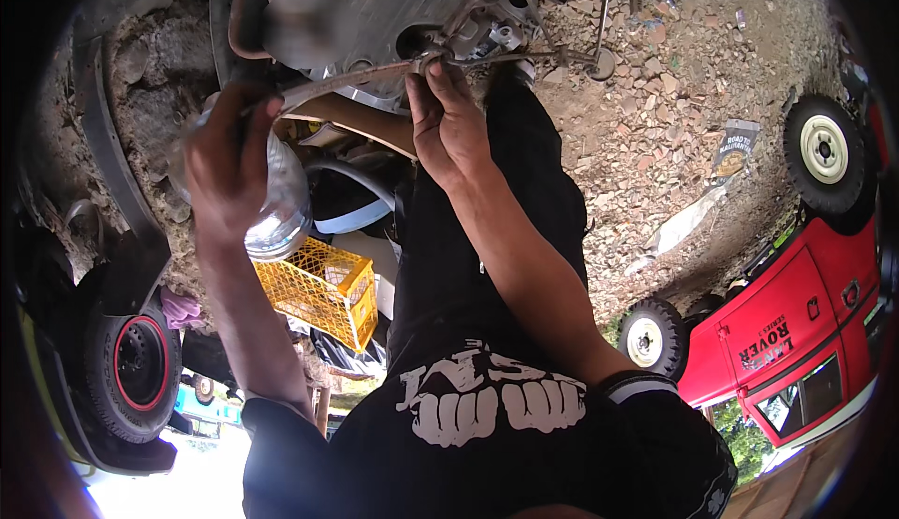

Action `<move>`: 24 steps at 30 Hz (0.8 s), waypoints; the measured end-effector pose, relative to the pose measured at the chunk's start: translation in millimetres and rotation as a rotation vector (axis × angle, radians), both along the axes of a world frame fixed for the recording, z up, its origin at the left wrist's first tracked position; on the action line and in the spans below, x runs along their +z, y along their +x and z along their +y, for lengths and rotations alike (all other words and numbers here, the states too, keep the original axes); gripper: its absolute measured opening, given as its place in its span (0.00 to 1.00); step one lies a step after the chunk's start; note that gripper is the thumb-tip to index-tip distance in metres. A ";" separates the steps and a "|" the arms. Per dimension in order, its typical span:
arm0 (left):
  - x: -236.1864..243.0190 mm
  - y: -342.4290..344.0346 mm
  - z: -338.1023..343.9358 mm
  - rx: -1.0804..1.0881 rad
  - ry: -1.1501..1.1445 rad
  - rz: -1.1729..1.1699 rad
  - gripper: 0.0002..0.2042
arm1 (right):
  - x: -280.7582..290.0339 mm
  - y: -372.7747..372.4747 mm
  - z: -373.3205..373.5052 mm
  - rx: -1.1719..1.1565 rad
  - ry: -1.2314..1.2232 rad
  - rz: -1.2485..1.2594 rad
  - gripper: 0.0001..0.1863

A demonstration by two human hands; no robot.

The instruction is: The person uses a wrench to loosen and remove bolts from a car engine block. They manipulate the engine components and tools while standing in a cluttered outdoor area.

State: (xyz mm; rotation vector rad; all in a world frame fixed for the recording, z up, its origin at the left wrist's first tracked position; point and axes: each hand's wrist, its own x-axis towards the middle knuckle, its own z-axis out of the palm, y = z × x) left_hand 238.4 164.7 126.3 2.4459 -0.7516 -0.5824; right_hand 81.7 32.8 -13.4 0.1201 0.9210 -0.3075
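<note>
A long, narrow metal bar (351, 79) with a rounded end spans the space between my two hands, above a bench of metal parts. My right hand (449, 126) pinches its rounded end between thumb and fingertips. At the other end, my left hand (229, 159) is closed on the bar, slightly smeared by motion. Just beyond the bar lies a grey metal plate (384, 14) with a round dark hole near my right fingertips. A clear, shiny rounded container (281, 205) stands beside my left wrist.
A yellow plastic crate (318, 285) sits below my left forearm. Metal parts (506, 32) crowd the far side, with a thin rod (604, 14) standing there. Broken stone ground (637, 126) stretches right toward a red vehicle (787, 322). A black wheel (136, 374) is at left.
</note>
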 end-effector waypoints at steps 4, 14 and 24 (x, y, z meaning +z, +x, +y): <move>-2.7 30.1 -24.1 -0.005 0.093 0.079 0.11 | 15.5 6.1 -5.8 0.012 -0.030 0.126 0.16; -22.8 59.9 -51.0 -0.035 0.009 0.132 0.13 | 13.9 11.7 5.7 -0.046 -0.196 0.197 0.14; -60.5 -92.2 52.0 0.276 0.033 0.051 0.15 | 11.0 -5.4 -4.8 0.126 -0.344 0.182 0.16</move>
